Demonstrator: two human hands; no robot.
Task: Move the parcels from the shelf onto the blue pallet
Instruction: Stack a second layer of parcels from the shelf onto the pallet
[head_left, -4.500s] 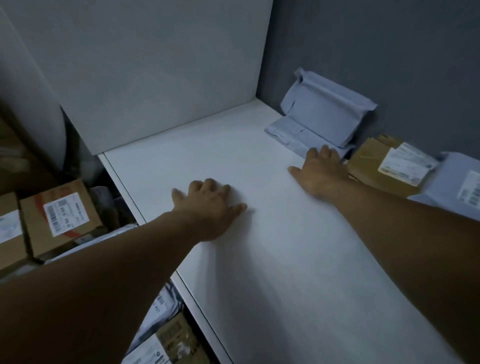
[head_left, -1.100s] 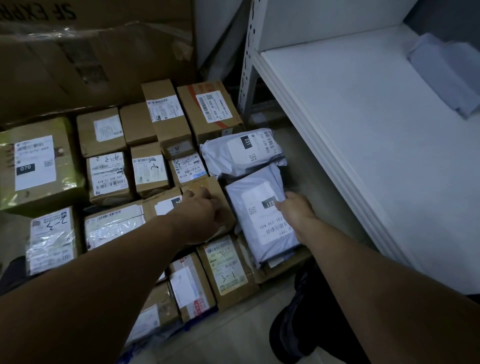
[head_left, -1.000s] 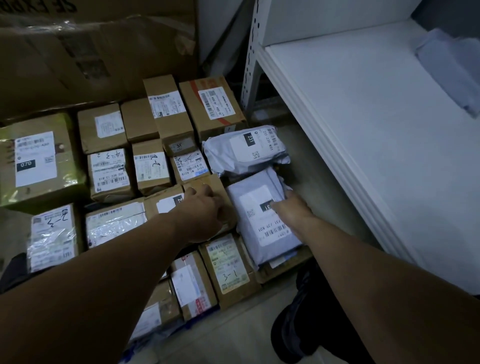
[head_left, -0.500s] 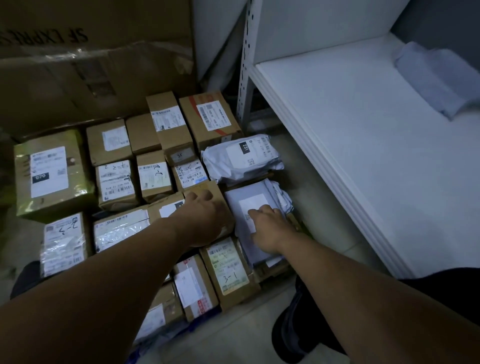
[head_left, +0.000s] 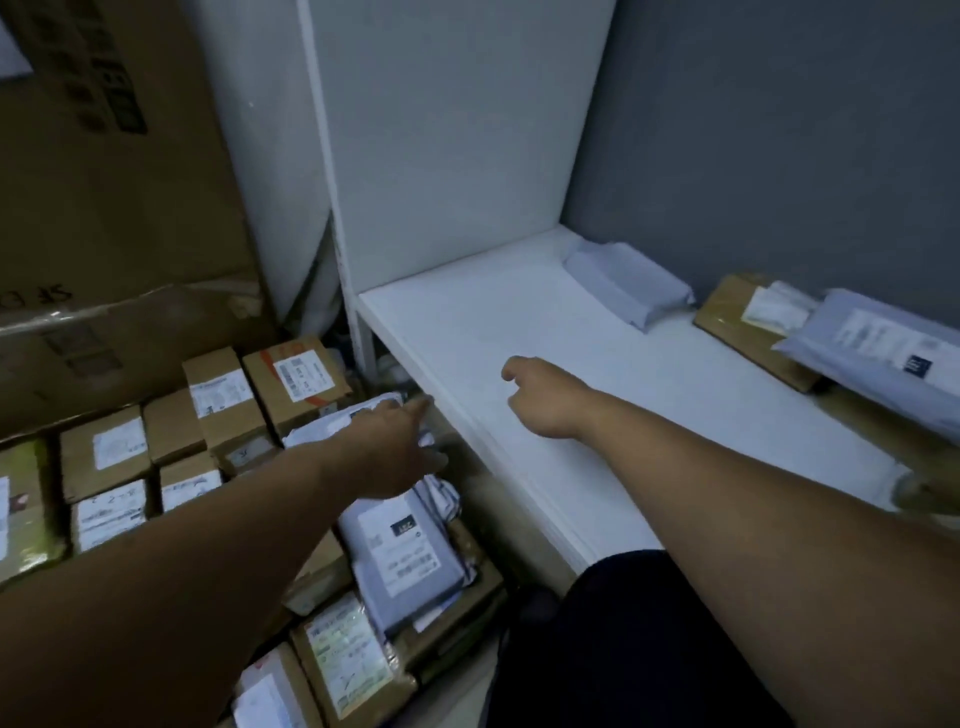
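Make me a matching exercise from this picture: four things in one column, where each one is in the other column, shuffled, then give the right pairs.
Things
1. right hand
2. left hand
3. plain grey mailer
4. flat brown parcel

Places
A. over the pile of parcels beside the shelf
B. at the back of the shelf, against the grey wall
C. over the bare white shelf board
D. on the shelf, between the plain mailer and a labelled grey mailer

Pairs: 1-C, 2-A, 3-B, 4-D
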